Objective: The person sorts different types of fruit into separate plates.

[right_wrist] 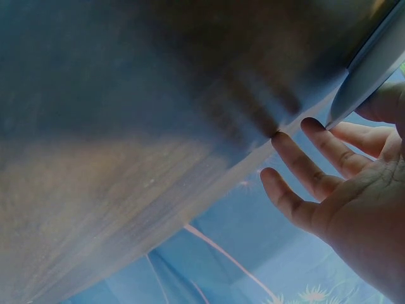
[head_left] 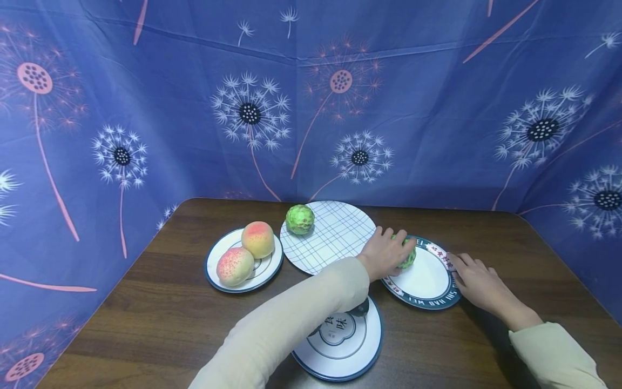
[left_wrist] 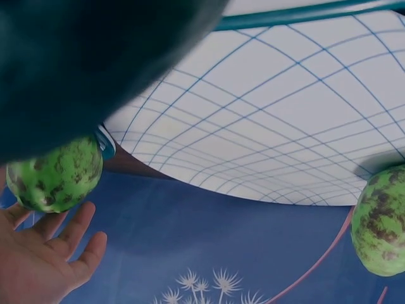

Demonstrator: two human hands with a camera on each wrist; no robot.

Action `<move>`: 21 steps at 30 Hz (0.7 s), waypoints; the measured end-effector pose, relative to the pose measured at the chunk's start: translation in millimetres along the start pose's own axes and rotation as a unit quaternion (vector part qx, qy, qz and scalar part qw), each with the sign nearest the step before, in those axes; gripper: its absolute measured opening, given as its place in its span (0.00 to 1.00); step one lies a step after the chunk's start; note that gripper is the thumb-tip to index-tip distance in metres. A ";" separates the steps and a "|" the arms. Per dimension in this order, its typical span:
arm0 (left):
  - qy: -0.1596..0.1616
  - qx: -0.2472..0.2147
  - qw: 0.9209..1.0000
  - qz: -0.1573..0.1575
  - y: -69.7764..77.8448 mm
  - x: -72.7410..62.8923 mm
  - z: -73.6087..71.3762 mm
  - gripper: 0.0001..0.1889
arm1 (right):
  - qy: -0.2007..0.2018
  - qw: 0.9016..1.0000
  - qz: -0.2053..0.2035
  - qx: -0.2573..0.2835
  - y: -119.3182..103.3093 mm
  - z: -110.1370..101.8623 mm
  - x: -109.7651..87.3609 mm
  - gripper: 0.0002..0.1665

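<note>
My left hand (head_left: 383, 254) holds a green, bumpy custard apple (head_left: 409, 259) over the left side of a white plate with a dark green, lettered rim (head_left: 430, 302). In the left wrist view the fingers (left_wrist: 76, 231) lie against that fruit's brown-blotched skin; whether it touches the plate is hidden. At the plate's right rim rests my right hand (head_left: 483, 283), its fingers fairly straight and touching the edge. A second custard apple (head_left: 299, 219) sits on the left part of a white plate with a blue grid (head_left: 335, 229).
Two peaches (head_left: 258, 240) lie on a small blue-rimmed plate (head_left: 216, 278) at the left. Another blue-rimmed plate (head_left: 340, 367) with characters stands in front, partly under my left forearm. The brown wooden table (head_left: 160, 319) meets a blue dandelion-patterned cloth (head_left: 418, 108) behind.
</note>
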State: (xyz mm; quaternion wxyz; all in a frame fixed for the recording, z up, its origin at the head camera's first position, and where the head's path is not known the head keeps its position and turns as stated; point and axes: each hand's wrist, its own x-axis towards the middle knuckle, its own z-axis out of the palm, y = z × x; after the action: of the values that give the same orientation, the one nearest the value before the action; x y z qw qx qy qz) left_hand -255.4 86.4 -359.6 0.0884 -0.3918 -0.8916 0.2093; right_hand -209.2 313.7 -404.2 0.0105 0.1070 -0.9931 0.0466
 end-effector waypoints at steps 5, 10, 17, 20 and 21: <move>0.020 -0.007 1.000 -0.011 -3.6 -1.2 -3.4 0.36 | 0.001 1.000 -0.001 0.001 0.5 0.0 0.9 0.31; 0.035 -0.005 0.999 -0.026 -9.6 -2.6 -8.1 0.33 | -0.001 1.000 0.001 0.002 0.4 -0.2 1.4 0.31; 0.042 0.001 0.999 -0.033 -19.0 -7.3 -10.8 0.30 | -0.001 1.000 0.003 0.001 0.2 0.4 1.4 0.31; 0.044 0.009 0.998 -0.038 -22.5 -8.8 -9.9 0.29 | -0.001 1.000 0.004 -0.001 -1.0 0.4 1.7 0.31; 0.046 0.009 0.998 -0.039 -23.6 -9.5 -9.4 0.29 | -0.001 1.000 0.004 -0.001 -1.3 0.4 1.7 0.31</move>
State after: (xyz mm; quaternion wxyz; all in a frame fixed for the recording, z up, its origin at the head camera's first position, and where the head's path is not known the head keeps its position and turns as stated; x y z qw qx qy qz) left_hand -261.6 68.0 -340.6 0.1412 -0.3647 -0.8993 0.1955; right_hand -210.5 312.0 -404.5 0.0096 0.1030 -0.9936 0.0451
